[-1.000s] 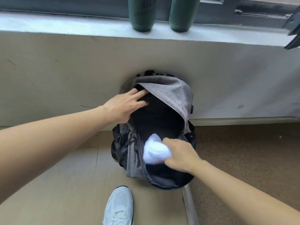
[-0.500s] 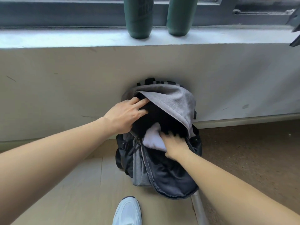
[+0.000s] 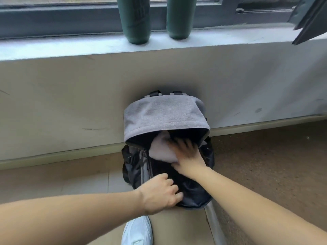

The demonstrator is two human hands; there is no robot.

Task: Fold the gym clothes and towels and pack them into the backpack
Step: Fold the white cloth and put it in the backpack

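A white sneaker (image 3: 137,232) stands on the pale floor (image 3: 70,181) at the bottom edge, with a grey metal tube (image 3: 214,221) lying just to its right. Beyond it, the left hand (image 3: 159,193) rests on the lower front of the grey and black fabric backpack (image 3: 164,114). Its grip is closed, the fingers curled onto the dark front panel. Further in, the right hand (image 3: 189,156) reaches into the open mouth of the bag, lying against a folded white towel (image 3: 161,149) that sits half inside under the grey top flap. Motion blur hides its fingers, so I cannot tell whether that grip is closed on the towel. The bag leans upright against the pale wall (image 3: 70,106). On the window sill (image 3: 53,48) above stand two dark green bottles (image 3: 135,20) (image 3: 179,16), close together. The left bottle bears faint markings too blurred to read.
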